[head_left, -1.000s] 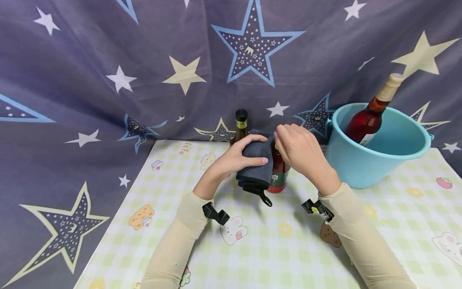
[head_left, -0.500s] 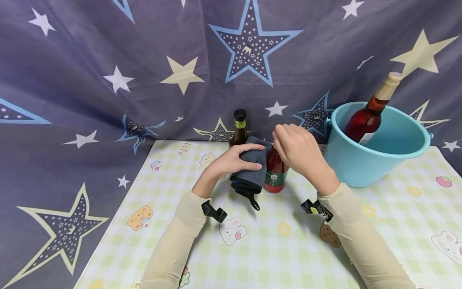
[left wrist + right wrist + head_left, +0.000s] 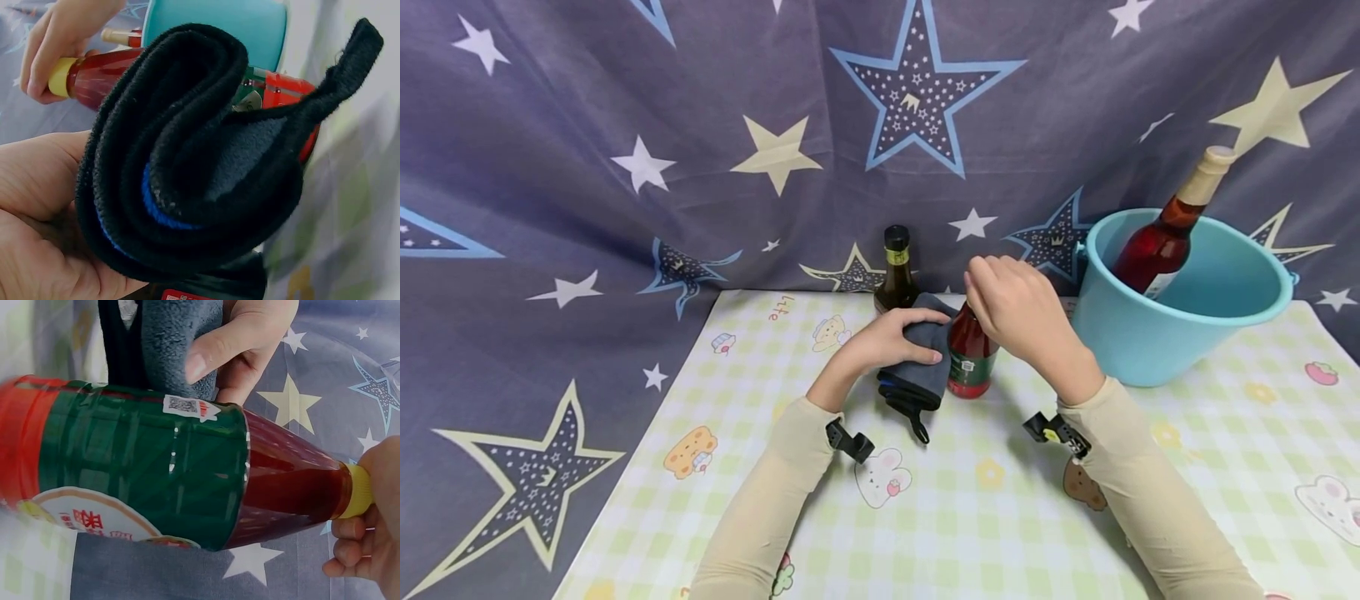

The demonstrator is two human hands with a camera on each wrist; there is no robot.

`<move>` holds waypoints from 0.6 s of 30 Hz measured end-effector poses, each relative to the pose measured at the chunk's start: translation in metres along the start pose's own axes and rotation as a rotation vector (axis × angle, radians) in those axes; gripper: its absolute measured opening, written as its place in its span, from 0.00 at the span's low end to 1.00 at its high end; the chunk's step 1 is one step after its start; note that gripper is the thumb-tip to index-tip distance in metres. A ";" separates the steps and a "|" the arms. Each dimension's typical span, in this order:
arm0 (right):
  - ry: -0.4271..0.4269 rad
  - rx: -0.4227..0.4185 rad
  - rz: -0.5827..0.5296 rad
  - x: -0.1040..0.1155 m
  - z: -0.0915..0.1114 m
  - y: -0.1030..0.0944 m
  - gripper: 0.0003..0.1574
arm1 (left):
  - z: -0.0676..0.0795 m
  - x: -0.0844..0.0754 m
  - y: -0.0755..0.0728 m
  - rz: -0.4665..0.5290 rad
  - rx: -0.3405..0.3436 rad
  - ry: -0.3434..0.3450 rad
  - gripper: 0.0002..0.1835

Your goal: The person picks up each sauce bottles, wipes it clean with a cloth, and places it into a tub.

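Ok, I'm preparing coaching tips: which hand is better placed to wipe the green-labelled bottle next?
Probably the left hand: it grips the folded cloth beside the green-labelled bottle, while the right hand is occupied, holding that bottle's yellow cap.

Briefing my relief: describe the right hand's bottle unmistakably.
In the head view, find the blue bucket. Left of it, the right hand grips the red bottle. Its yellow cap sets it apart from the black-capped bottle and tan-topped one.
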State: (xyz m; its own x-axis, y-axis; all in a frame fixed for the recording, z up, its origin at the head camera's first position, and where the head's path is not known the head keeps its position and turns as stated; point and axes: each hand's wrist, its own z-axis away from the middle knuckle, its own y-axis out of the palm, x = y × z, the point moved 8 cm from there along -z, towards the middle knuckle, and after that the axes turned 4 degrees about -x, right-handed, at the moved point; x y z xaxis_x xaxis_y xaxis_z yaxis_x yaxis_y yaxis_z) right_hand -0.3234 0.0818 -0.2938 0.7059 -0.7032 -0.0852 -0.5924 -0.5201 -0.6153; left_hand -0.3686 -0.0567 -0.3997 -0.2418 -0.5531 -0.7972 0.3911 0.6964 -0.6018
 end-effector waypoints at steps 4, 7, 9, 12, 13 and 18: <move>-0.004 -0.009 0.005 0.001 0.000 0.000 0.16 | 0.000 0.001 0.004 -0.062 -0.001 -0.004 0.31; -0.003 -0.008 0.005 0.001 0.000 0.000 0.16 | -0.001 0.003 0.007 -0.093 -0.002 -0.012 0.31; 0.002 0.000 0.007 0.001 0.001 0.000 0.16 | -0.001 0.003 0.008 -0.128 -0.005 -0.011 0.31; 0.012 0.014 0.013 0.001 0.000 0.001 0.16 | -0.002 0.004 0.010 -0.174 -0.001 -0.015 0.31; 0.013 0.017 0.015 0.001 0.000 0.001 0.16 | -0.003 0.004 0.011 -0.188 0.001 -0.016 0.31; 0.005 0.011 0.021 0.002 -0.001 0.000 0.15 | -0.004 0.009 0.016 -0.211 0.019 -0.034 0.31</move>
State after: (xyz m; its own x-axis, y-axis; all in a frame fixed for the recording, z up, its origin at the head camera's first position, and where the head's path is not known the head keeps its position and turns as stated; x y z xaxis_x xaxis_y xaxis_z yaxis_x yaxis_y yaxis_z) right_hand -0.3225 0.0799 -0.2937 0.6912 -0.7165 -0.0944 -0.6027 -0.4994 -0.6224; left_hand -0.3682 -0.0482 -0.4167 -0.2903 -0.7011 -0.6513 0.3520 0.5547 -0.7540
